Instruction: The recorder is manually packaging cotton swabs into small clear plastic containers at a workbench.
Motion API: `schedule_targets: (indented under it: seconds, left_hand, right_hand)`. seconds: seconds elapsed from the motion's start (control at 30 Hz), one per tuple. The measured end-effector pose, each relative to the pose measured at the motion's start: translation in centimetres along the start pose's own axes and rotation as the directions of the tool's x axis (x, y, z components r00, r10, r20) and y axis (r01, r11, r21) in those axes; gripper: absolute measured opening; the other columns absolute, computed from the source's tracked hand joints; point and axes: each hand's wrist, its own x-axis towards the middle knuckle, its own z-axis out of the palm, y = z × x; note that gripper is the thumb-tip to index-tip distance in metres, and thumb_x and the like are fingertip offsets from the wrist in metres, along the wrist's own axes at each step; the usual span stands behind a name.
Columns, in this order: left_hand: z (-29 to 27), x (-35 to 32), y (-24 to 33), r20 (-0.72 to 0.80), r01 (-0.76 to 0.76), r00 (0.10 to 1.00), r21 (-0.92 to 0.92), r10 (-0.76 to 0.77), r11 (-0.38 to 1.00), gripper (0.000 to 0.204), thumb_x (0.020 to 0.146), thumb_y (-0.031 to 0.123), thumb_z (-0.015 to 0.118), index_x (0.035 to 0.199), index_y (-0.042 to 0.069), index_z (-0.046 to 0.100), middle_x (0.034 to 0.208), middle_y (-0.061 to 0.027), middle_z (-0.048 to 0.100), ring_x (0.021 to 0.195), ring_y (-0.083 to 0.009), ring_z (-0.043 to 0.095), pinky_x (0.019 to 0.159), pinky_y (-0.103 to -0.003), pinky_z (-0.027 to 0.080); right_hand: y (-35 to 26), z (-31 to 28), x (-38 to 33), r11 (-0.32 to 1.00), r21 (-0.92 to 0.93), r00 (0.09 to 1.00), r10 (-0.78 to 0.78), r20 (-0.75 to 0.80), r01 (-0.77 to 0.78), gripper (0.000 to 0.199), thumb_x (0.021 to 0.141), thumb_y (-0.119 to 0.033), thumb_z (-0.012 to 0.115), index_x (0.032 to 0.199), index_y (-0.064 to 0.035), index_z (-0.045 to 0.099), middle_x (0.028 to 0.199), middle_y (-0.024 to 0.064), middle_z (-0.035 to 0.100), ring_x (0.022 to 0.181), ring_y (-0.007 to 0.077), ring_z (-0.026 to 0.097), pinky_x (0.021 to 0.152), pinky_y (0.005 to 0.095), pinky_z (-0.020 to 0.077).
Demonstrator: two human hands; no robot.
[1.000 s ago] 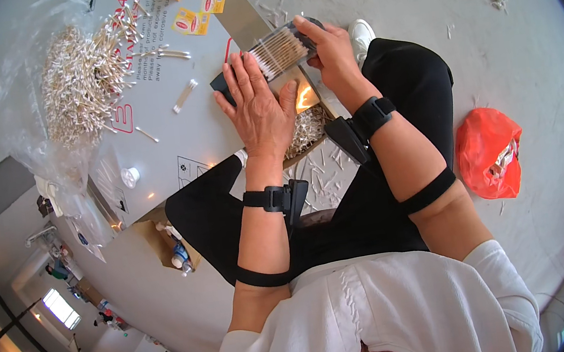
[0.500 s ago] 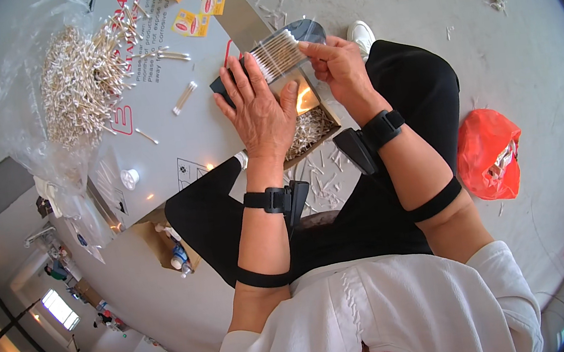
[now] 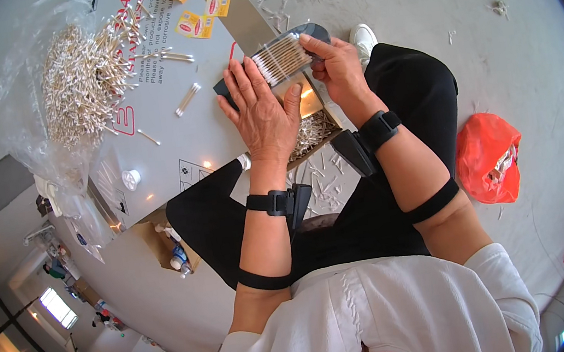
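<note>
A flat row of cotton swabs, seemingly in a clear plastic sleeve, lies on a dark board at the table's right edge. My left hand rests on the board with its fingers stretched out against the left end of the row. At the other end, my right hand pinches the sleeve's edge between thumb and fingers; the exact grip is partly hidden. Below the board, an open box holds many loose swabs.
A big heap of cotton swabs spills from a clear bag on the grey table. Yellow printed packets and a small white cup also lie there. Swabs litter the floor near a red bag.
Both hands keep their places at the row of swabs. My right thumb and fingers have shifted slightly at its end, and the whole view has moved a little.
</note>
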Motion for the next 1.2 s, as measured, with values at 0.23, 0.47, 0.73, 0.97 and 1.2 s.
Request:
schedule_targets:
  seconds: [0.23, 0.47, 0.73, 0.97, 1.2]
  left_hand:
    - [-1.0, 0.7, 1.2, -0.058, -0.186, 0.982, -0.066, 0.182, 0.98, 0.087, 0.094, 0.063, 0.043, 0.155, 0.005, 0.019, 0.161, -0.0195, 0.016, 0.149, -0.0367, 0.015, 0.116, -0.059, 0.009]
    - [-0.4, 1.2, 1.1, 0.036, -0.256, 0.965, -0.055, 0.259, 0.965, 0.082, 0.095, 0.063, 0.039, 0.155, 0.009, 0.024, 0.161, -0.0133, 0.021, 0.149, -0.0325, 0.02, 0.117, -0.059, 0.012]
    - [-1.0, 1.5, 0.7, 0.036, -0.26, 0.965, -0.031, 0.261, 0.965, 0.08, 0.095, 0.061, 0.042, 0.154, 0.008, 0.027, 0.161, -0.0142, 0.022, 0.148, -0.0331, 0.021, 0.117, -0.058, 0.012]
    - [-2.3, 6.8, -3.0, -0.348, -0.203, 0.932, -0.265, 0.103, 0.943, 0.045, 0.087, 0.018, 0.067, 0.127, 0.001, 0.055, 0.122, -0.019, 0.059, 0.118, -0.0381, 0.052, 0.099, -0.049, 0.04]
    - [-4.5, 17.6, -6.4, -0.113, 0.041, 0.99, -0.316, -0.081, 0.948, 0.039, 0.079, 0.022, 0.076, 0.11, 0.002, 0.065, 0.113, -0.0145, 0.064, 0.11, -0.0341, 0.056, 0.09, -0.043, 0.048]
  right_hand:
    - [-0.2, 0.2, 0.3, 0.999, 0.015, 0.999, -0.034, -0.016, 0.034, 0.015, 0.084, -0.018, 0.076, 0.087, -0.0041, 0.072, 0.068, -0.0018, 0.061, 0.051, 0.0055, 0.045, 0.046, 0.0226, 0.031]
    - [-0.1, 0.3, 0.1, 0.995, -0.045, 0.996, -0.092, -0.018, 0.091, 0.013, 0.083, -0.015, 0.075, 0.088, -0.0027, 0.073, 0.073, 0.0007, 0.065, 0.056, 0.0079, 0.053, 0.047, 0.0231, 0.0365]
    - [-0.1, 0.9, -0.2, 0.978, -0.153, 0.989, -0.148, -0.011, 0.145, 0.01, 0.081, -0.012, 0.076, 0.087, -0.004, 0.074, 0.071, -0.0014, 0.065, 0.054, 0.0065, 0.052, 0.048, 0.0231, 0.0373]
    - [-0.2, -0.3, 0.4, 0.989, -0.115, 0.995, -0.092, 0.025, 0.094, 0.009, 0.082, -0.014, 0.075, 0.086, -0.0063, 0.074, 0.071, -0.0044, 0.062, 0.056, 0.0052, 0.049, 0.05, 0.0231, 0.0355]
    - [-0.5, 0.3, -0.2, 0.995, -0.082, 0.996, -0.053, 0.073, 0.059, 0.011, 0.086, -0.013, 0.071, 0.09, -0.0028, 0.072, 0.077, 0.0006, 0.067, 0.061, 0.0085, 0.059, 0.053, 0.0234, 0.0435]
